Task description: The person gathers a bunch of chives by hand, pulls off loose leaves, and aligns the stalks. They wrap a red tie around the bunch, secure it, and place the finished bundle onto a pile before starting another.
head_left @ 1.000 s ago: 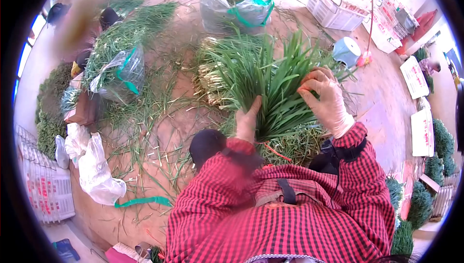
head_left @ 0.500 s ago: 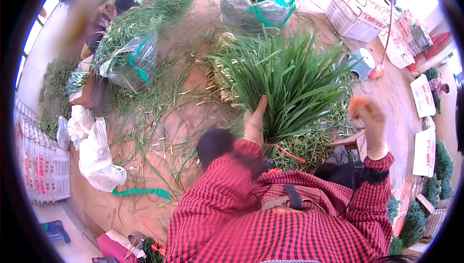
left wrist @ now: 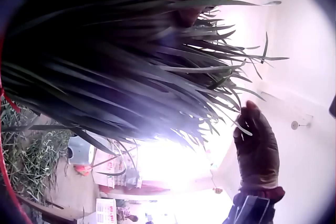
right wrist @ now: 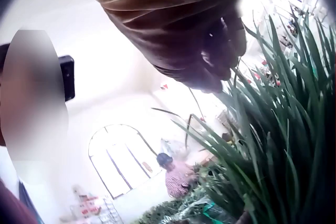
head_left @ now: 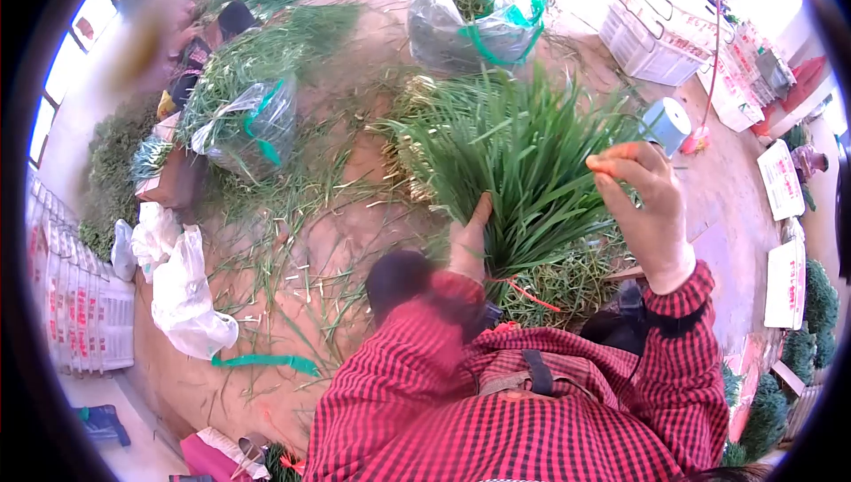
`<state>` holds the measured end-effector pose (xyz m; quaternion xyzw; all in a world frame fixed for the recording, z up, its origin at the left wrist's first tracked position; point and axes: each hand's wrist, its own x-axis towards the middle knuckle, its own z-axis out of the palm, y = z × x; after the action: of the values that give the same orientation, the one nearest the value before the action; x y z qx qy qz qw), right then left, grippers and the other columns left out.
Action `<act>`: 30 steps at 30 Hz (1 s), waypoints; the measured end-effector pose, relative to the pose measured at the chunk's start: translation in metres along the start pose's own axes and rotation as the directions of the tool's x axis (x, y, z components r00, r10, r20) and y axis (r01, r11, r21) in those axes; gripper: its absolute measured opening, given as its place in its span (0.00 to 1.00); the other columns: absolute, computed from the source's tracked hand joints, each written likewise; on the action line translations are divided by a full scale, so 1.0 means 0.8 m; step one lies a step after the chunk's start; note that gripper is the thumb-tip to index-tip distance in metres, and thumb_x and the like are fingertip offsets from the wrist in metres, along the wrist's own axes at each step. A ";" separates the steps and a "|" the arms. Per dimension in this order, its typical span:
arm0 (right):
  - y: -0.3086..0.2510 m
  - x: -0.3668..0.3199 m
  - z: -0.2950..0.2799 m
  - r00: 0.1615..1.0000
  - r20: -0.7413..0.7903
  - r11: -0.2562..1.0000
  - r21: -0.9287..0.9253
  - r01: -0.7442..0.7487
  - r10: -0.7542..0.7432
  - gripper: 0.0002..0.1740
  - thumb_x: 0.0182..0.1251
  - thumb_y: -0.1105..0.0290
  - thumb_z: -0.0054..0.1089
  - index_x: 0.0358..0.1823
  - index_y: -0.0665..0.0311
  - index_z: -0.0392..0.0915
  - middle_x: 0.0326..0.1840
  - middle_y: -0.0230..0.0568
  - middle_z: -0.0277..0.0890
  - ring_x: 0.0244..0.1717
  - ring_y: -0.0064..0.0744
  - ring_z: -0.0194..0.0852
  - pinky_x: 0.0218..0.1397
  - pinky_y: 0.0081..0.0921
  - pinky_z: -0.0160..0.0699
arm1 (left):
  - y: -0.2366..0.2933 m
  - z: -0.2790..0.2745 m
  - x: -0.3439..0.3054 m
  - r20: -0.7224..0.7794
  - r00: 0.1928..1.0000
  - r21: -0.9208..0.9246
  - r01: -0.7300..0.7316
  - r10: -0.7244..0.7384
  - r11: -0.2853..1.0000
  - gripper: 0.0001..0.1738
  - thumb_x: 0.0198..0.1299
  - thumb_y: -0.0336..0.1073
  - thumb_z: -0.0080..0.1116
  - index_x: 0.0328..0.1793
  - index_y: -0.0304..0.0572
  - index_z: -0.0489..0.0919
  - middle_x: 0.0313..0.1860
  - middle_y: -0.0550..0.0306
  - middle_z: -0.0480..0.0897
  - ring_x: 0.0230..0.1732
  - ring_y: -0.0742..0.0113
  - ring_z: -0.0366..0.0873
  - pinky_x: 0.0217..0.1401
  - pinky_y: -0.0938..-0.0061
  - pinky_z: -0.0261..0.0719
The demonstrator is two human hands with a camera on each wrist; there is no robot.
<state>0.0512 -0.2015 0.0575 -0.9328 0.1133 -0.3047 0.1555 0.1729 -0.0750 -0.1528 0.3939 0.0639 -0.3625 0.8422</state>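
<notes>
My left hand (head_left: 470, 238) grips a thick bunch of green chives (head_left: 541, 163) low down, thumb on the near side, with the long leaves fanning up and outward. Beside the right edge of the fan is my gloved right hand (head_left: 651, 207), its fingers bent toward the thumb and the tips right at the leaf ends. The right wrist view also has these fingertips (right wrist: 218, 82) against leaf tips; I cannot tell whether a leaf is pinched between them. A red-orange strip (head_left: 536, 296) shows below the bunch. Behind it lies a pile of chives (head_left: 417, 101) with pale stalk ends.
Loose trimmings (head_left: 567, 274) lie just in front of me. A plastic bag of greens (head_left: 470, 30) stands ahead, another bagged heap (head_left: 248, 128) to the left. White crates (head_left: 647, 43) and a blue-and-white stool-like object (head_left: 667, 123) are at the right. White bags (head_left: 186, 287) lie left.
My right hand swung away from the leaves to the right, then came back to the fan's right edge. My left hand keeps its grip on the bunch, whose leaves have shifted slightly.
</notes>
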 end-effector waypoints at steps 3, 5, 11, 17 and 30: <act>0.009 0.015 0.026 0.995 0.089 0.978 -0.209 -0.013 0.032 0.11 0.56 0.67 0.69 0.40 0.63 0.85 0.38 0.39 0.78 0.49 0.44 0.74 0.54 0.37 0.73 | -0.011 -0.002 0.004 0.016 0.995 -0.008 -0.101 0.102 0.995 0.28 0.62 0.46 0.70 0.58 0.29 0.80 0.47 0.54 0.86 0.42 0.66 0.83 0.48 0.71 0.82; 0.029 0.015 0.044 0.991 0.126 0.995 -0.093 -0.022 0.033 0.09 0.56 0.69 0.68 0.36 0.64 0.83 0.38 0.39 0.78 0.49 0.46 0.74 0.54 0.38 0.73 | -0.006 -0.003 0.001 0.035 0.996 0.044 -0.088 0.087 0.995 0.27 0.62 0.46 0.70 0.57 0.30 0.81 0.48 0.55 0.86 0.43 0.68 0.82 0.49 0.72 0.81; 0.066 0.013 0.036 0.998 -0.008 0.938 0.343 -0.055 0.061 0.05 0.60 0.82 0.58 0.36 0.66 0.79 0.38 0.36 0.76 0.45 0.30 0.75 0.57 0.25 0.69 | -0.006 0.001 0.001 0.049 0.986 0.157 -0.167 0.161 0.973 0.23 0.65 0.43 0.68 0.57 0.30 0.81 0.50 0.57 0.86 0.44 0.71 0.81 0.52 0.75 0.77; 0.005 0.045 -0.012 0.936 -0.242 0.845 0.525 -0.096 0.257 0.10 0.65 0.84 0.59 0.44 0.64 0.83 0.49 0.35 0.80 0.51 0.30 0.76 0.62 0.25 0.69 | -0.012 0.000 0.002 0.080 0.984 0.181 -0.174 0.162 0.968 0.22 0.65 0.43 0.67 0.55 0.31 0.83 0.48 0.58 0.87 0.44 0.71 0.81 0.52 0.74 0.77; 0.047 0.072 0.064 0.902 0.282 0.836 -0.360 0.414 -0.326 0.12 0.60 0.69 0.62 0.46 0.51 0.83 0.36 0.37 0.79 0.40 0.45 0.78 0.41 0.43 0.76 | -0.027 -0.006 0.003 0.239 0.958 0.305 -0.228 0.158 0.925 0.21 0.64 0.45 0.68 0.53 0.34 0.84 0.44 0.59 0.88 0.42 0.73 0.81 0.50 0.74 0.77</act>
<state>0.1230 -0.2423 0.0356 -0.9751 -0.0255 -0.1983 -0.0958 0.1616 -0.0821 -0.1707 0.4927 -0.1261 -0.3225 0.7983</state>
